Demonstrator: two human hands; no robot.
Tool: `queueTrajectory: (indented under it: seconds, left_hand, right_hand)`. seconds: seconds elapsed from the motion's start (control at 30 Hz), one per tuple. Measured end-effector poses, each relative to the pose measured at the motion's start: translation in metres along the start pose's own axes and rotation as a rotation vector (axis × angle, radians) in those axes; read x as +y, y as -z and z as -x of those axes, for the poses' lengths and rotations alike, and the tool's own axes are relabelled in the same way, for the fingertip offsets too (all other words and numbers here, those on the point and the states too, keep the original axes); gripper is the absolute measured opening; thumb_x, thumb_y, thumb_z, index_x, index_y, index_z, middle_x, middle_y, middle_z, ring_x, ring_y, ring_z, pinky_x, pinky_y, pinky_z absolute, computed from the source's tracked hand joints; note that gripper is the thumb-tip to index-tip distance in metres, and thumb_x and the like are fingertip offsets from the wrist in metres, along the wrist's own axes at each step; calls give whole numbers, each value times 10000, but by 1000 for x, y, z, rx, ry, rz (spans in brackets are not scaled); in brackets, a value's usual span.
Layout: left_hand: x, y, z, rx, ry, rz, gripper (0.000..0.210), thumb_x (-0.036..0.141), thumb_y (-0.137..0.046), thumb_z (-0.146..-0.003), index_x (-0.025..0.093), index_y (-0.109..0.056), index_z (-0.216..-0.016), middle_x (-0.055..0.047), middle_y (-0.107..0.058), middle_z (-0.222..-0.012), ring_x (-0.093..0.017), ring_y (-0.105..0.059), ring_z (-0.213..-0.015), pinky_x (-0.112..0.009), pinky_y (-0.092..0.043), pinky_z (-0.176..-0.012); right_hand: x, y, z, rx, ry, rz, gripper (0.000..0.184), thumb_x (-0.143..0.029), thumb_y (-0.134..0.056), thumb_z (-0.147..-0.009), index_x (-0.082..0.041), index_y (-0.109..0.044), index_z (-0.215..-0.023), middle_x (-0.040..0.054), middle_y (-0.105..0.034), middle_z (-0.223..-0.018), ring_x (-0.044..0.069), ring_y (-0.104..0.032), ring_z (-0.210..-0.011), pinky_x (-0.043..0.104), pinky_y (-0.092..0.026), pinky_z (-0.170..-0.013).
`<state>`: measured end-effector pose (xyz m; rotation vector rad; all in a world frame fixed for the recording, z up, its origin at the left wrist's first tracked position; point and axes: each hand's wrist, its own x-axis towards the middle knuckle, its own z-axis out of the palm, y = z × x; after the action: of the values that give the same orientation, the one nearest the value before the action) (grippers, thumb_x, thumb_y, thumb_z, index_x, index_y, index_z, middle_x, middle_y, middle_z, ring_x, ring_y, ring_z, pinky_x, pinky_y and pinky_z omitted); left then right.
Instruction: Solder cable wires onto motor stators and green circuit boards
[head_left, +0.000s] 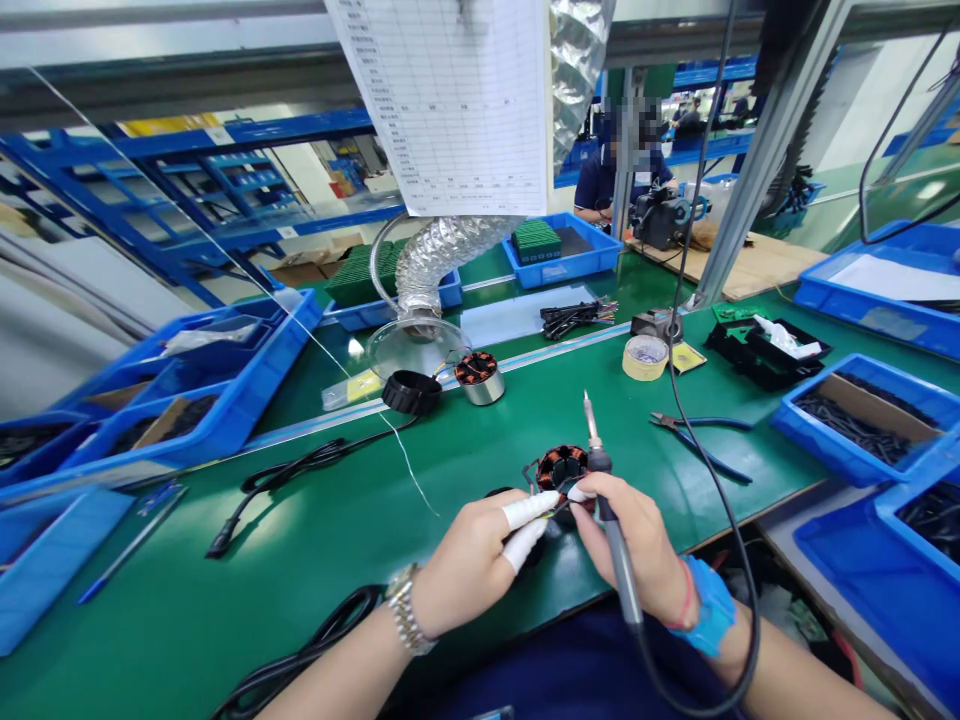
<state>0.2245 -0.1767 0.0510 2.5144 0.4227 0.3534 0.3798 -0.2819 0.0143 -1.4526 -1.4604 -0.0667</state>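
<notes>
Close to the bench's front edge stands a motor stator (562,466) with copper windings. My left hand (480,550), white covers on its thumb and forefinger, pinches thin wires (559,508) at the stator's near side. A soldering iron (619,560) lies across my right hand (637,535), held in it with the tip pointing up and away. The same hand's thumb and forefinger, one with a white cover, close by the wires, touching the stator's side. A dark round part below the stator is mostly hidden by my hands.
A second stator (481,378) and a black ring housing (411,393) sit farther back, near a clear round hood (417,350). Pliers (705,440) and a tape roll (645,357) lie right. A black cable (285,468) lies left. Blue bins (862,420) flank the bench; a person (622,180) sits beyond.
</notes>
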Motion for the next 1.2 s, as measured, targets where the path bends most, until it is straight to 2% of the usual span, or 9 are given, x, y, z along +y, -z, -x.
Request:
queueTrajectory:
  seconds: [0.1,0.23,0.47,0.57,0.67,0.83,0.97,1.1,1.2]
  left_hand:
    - [-14,23,19,60,44,145,311,184,-392,-878,248,-599,-1101,-15,-675,-919,-159,-610,-895,-319,-462,-865]
    - [-46,49,59,263,189,128,296,198,-343,-897,228,-601,-1040,-15,-672,-805,-140,-619,-732,-295,-494,-754]
    - [-77,32,125,-113,269,-245,443,385,-565,-792,244,-478,-1203,-65,-570,-1148,-207,-545,-985,-329,-444,-848]
    - [-95,22,147,-102,322,-358,191,238,-430,-860,233,-591,-963,-43,-609,-927,-189,-546,-848,-332,-432,-782]
    - [-131,36,161,6,387,-485,264,112,-384,-810,221,-608,-897,-52,-595,-845,-194,-523,-789,-322,-417,-727]
    - [-200,84,152,139,439,-680,308,107,-390,-759,192,-635,-926,-92,-601,-864,-242,-529,-842,-361,-419,-757]
    - [-217,106,139,92,502,-484,287,285,-448,-801,175,-625,-1000,-102,-614,-999,-250,-549,-957,-369,-427,-856]
    - [-208,127,123,116,560,-68,592,545,-523,-745,196,-489,-1222,-78,-556,-1215,-247,-537,-1075,-350,-433,-910]
    - [-213,149,96,358,649,-30,614,567,-491,-774,180,-453,-1249,-61,-657,-1046,-224,-628,-895,-339,-491,-803]
  right_hand:
    - [13,21,0,-10,26,23,337,-122,-564,-764,-212,-452,-1069,40,-615,-918,119,-597,-724,250,-508,-702]
    - [40,35,-2,-130,77,77,375,-137,-576,-752,-193,-421,-1088,87,-617,-1003,164,-623,-879,290,-517,-786]
    - [65,28,-15,-440,244,19,391,-136,-507,-810,-209,-388,-1175,109,-553,-1217,172,-488,-1176,321,-454,-954]
    - [66,18,-16,-414,245,27,386,-152,-534,-807,-208,-402,-1165,109,-571,-1192,176,-503,-1160,324,-475,-934]
    - [61,-6,-17,-336,254,61,436,-171,-579,-789,-208,-394,-1182,109,-566,-1194,185,-524,-1138,357,-479,-932]
    - [53,-65,-36,-295,257,112,422,-197,-555,-803,-187,-433,-1207,120,-566,-1180,213,-567,-1075,386,-503,-888]
    - [43,-83,-55,-313,275,97,398,-186,-553,-799,-172,-450,-1184,127,-568,-1178,210,-563,-1080,369,-498,-889]
    - [28,-48,-61,-211,188,67,318,-244,-544,-815,-197,-480,-1122,94,-605,-1123,183,-596,-1014,322,-507,-852]
    - [30,0,-68,148,-11,53,322,-344,-452,-857,-184,-505,-1131,76,-649,-906,176,-627,-836,326,-508,-773]
